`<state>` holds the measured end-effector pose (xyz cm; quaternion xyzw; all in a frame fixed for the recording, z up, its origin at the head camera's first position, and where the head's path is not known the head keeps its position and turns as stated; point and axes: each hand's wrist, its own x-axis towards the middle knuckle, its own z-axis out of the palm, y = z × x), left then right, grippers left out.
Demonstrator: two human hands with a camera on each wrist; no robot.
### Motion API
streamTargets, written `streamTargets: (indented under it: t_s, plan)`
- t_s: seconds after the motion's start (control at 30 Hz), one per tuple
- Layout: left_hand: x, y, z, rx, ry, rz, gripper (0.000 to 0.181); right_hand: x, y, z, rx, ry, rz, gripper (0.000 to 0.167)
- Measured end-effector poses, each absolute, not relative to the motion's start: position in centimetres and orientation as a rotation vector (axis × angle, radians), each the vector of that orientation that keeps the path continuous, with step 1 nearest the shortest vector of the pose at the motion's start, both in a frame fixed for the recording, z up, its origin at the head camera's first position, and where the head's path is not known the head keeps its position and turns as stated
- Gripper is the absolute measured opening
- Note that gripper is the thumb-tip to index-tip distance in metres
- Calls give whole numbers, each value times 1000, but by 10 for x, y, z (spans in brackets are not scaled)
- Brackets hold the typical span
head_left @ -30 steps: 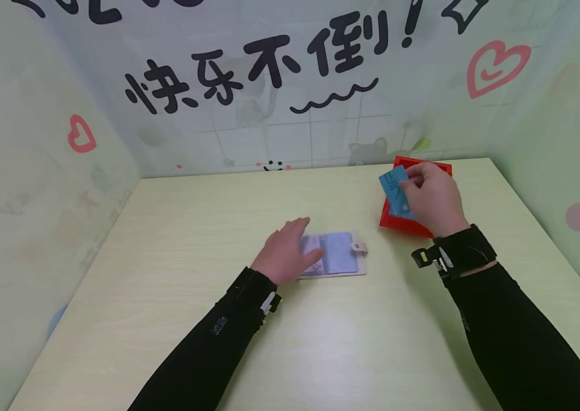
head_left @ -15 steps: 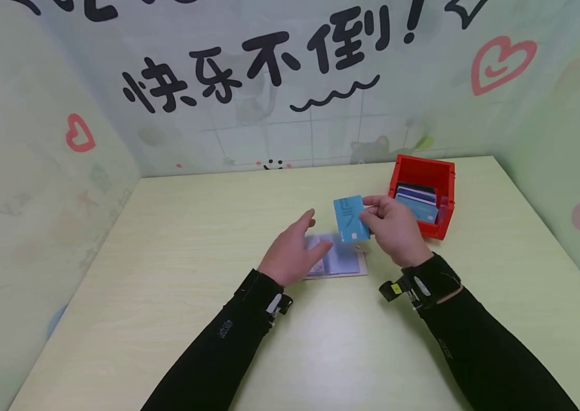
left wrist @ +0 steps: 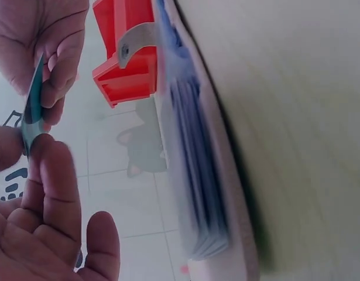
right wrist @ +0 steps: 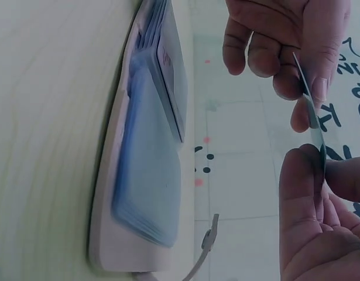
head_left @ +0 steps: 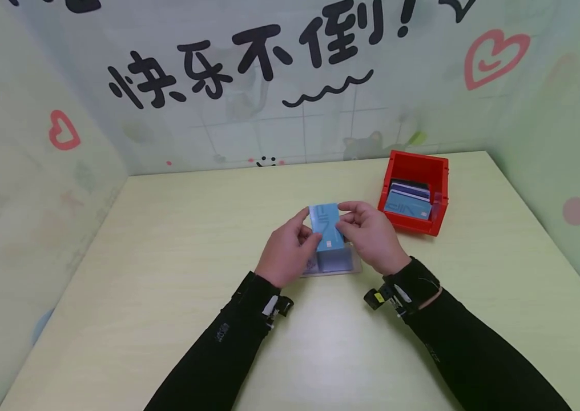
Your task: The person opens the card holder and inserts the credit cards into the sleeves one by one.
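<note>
Both hands hold one blue card (head_left: 326, 227) upright above an open card holder (head_left: 336, 261) lying on the table. The left hand (head_left: 286, 251) pinches its left edge between thumb and fingers; the right hand (head_left: 373, 235) pinches its right edge. In the left wrist view the card (left wrist: 33, 105) appears nearly edge-on between the two hands, apart from the card holder (left wrist: 226, 175). Clear sleeves (right wrist: 147, 170) of the holder show in the right wrist view, with its snap strap (right wrist: 209, 240) sticking out.
A red box (head_left: 409, 223) stands at the back right of the table (head_left: 192, 240), with several cards (head_left: 407, 204) in it. Behind the table rises a printed backdrop (head_left: 269, 137), with side walls at left and right.
The right hand has carried the blue card left from the red box to above the holder. The left hand, before that holding nothing, now pinches the card too. The view has shifted slightly.
</note>
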<state>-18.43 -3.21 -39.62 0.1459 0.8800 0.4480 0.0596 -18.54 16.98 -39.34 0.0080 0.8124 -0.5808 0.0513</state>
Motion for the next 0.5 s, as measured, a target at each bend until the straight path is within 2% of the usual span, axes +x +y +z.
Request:
streamTargets:
  t_s: [0.27, 0.5]
  plan:
    - [-187, -43, -391, 394, 2678, 1321, 67, -181, 178, -388, -115, 2617, -1486, 44]
    - [-187, -54, -395, 311, 2742, 1182, 51, -183, 185, -388, -136, 2627, -1092, 51]
